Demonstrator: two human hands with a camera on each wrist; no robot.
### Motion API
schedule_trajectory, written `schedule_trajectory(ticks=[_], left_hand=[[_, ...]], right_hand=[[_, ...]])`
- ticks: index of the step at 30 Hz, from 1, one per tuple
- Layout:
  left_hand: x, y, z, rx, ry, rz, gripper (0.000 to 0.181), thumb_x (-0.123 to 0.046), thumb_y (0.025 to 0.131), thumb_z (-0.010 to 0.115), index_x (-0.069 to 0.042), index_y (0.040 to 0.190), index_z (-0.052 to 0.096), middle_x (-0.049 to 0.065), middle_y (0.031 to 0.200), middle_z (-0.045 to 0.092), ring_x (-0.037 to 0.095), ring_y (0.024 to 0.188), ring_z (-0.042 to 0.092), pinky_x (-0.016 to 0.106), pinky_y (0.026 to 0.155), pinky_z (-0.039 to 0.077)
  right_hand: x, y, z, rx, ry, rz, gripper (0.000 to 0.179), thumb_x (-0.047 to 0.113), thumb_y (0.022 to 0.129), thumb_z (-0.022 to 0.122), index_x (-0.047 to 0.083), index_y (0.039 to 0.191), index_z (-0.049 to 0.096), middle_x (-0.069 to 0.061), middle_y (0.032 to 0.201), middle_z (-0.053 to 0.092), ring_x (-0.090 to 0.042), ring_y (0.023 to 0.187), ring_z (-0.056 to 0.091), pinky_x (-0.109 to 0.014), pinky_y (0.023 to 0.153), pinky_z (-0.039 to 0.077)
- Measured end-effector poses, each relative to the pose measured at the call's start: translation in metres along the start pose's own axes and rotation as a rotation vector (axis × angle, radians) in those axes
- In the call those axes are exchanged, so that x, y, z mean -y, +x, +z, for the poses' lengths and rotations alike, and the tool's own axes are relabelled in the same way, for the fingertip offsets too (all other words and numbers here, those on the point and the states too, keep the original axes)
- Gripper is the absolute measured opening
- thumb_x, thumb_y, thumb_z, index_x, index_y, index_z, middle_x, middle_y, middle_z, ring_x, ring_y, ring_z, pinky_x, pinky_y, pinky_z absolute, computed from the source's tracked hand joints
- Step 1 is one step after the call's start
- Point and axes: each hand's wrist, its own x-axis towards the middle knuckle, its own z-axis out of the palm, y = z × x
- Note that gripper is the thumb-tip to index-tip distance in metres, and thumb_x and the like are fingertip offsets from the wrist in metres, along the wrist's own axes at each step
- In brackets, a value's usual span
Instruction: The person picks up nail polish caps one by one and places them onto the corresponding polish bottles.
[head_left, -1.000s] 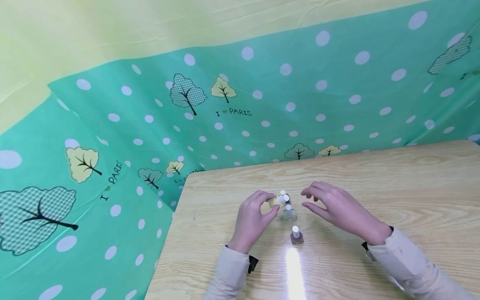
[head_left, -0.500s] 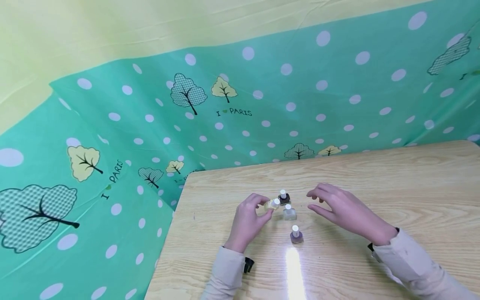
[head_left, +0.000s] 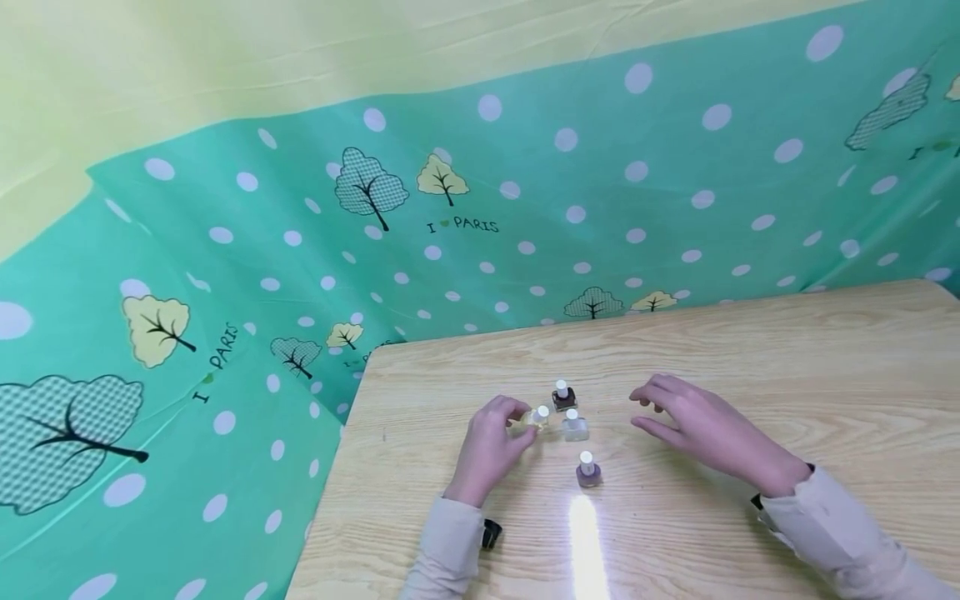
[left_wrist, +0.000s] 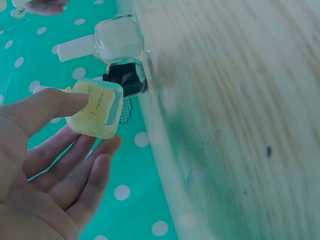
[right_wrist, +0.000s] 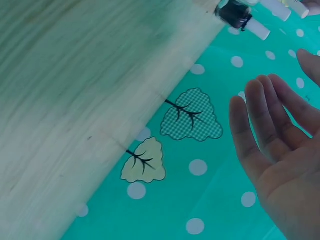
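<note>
My left hand (head_left: 491,454) pinches a small yellow nail polish bottle (left_wrist: 95,112) between thumb and fingers, its white cap partly behind the thumb in the left wrist view. Just right of it in the head view stand a dark nail polish bottle (head_left: 565,402) and, slightly nearer, a clear one (head_left: 575,432). Closer to me a purple nail polish bottle (head_left: 588,477) stands upright with its white cap on. My right hand (head_left: 701,433) hovers to the right of the bottles, fingers loosely bent and holding nothing; its palm shows in the right wrist view.
The bottles stand on a light wooden table (head_left: 787,367). Behind it and along its left side hangs a green dotted cloth (head_left: 465,275) printed with trees. A bright strip of reflected light (head_left: 587,542) lies on the tabletop in front of the purple bottle.
My left hand has drawn the yellow bottle left and toward me, away from the dark and clear bottles. My right hand has moved right, farther from them.
</note>
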Motion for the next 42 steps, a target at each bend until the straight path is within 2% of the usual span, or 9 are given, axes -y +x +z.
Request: schedule_trajectory(ticks=[6,13,21,24,31,38,42], left_hand=[[0.002,-0.001,0.002,0.063,-0.017,-0.057,0.027,-0.017,0.082,0.079,-0.008,0.106,0.071,0.003,0.101,0.070,0.017,0.092,0.066,0.026,0.082,0.057],[0.004,-0.004,0.005,0.112,-0.047,-0.112,0.026,-0.013,0.082,0.078,-0.005,0.105,0.070,0.006,0.100,0.070,0.018,0.089,0.066,0.023,0.078,0.057],[0.010,-0.007,0.002,0.136,0.029,-0.138,0.023,-0.015,0.083,0.078,-0.008,0.104,0.070,0.001,0.095,0.069,0.012,0.082,0.061,0.026,0.076,0.056],[0.010,-0.008,0.002,0.126,0.057,-0.139,0.028,-0.018,0.083,0.079,-0.009,0.108,0.070,0.003,0.100,0.070,0.014,0.088,0.064,0.032,0.081,0.056],[0.005,-0.013,-0.003,0.056,0.133,-0.073,0.039,-0.023,0.083,0.080,-0.010,0.118,0.068,0.007,0.115,0.070,0.022,0.101,0.069,0.041,0.087,0.057],[-0.001,-0.017,-0.011,-0.039,0.117,0.032,0.034,-0.024,0.086,0.077,-0.013,0.116,0.069,0.003,0.114,0.071,0.020,0.099,0.070,0.036,0.085,0.059],[-0.005,-0.019,-0.014,-0.079,0.100,0.097,0.028,-0.024,0.089,0.075,-0.013,0.114,0.070,0.001,0.114,0.071,0.018,0.102,0.069,0.033,0.088,0.058]], right_hand=[[-0.006,-0.007,0.000,0.030,-0.017,0.017,0.029,0.027,0.093,0.070,0.006,0.113,0.069,-0.003,0.106,0.067,-0.016,0.091,0.064,-0.036,0.076,0.059],[-0.008,-0.013,0.003,0.061,-0.020,0.027,0.033,0.026,0.093,0.070,0.005,0.117,0.068,-0.006,0.111,0.067,-0.020,0.096,0.065,-0.039,0.080,0.059],[-0.008,-0.015,0.006,0.071,-0.024,0.025,0.035,0.026,0.092,0.070,0.004,0.119,0.066,-0.006,0.112,0.066,-0.021,0.100,0.065,-0.041,0.084,0.058],[-0.007,-0.015,0.006,0.078,-0.025,0.025,0.035,0.027,0.092,0.070,0.005,0.119,0.066,-0.006,0.113,0.066,-0.022,0.101,0.065,-0.041,0.084,0.058],[-0.004,-0.014,0.005,0.074,-0.022,0.028,0.032,0.024,0.093,0.069,0.005,0.119,0.066,-0.005,0.113,0.066,-0.022,0.102,0.065,-0.041,0.083,0.058],[0.001,-0.014,0.002,0.048,-0.027,0.012,0.029,0.023,0.096,0.065,0.006,0.120,0.065,-0.005,0.114,0.065,-0.022,0.104,0.064,-0.042,0.086,0.057],[0.004,-0.015,-0.001,0.020,-0.034,-0.002,0.030,0.025,0.097,0.064,0.007,0.121,0.064,-0.004,0.115,0.064,-0.021,0.104,0.063,-0.041,0.088,0.057]])
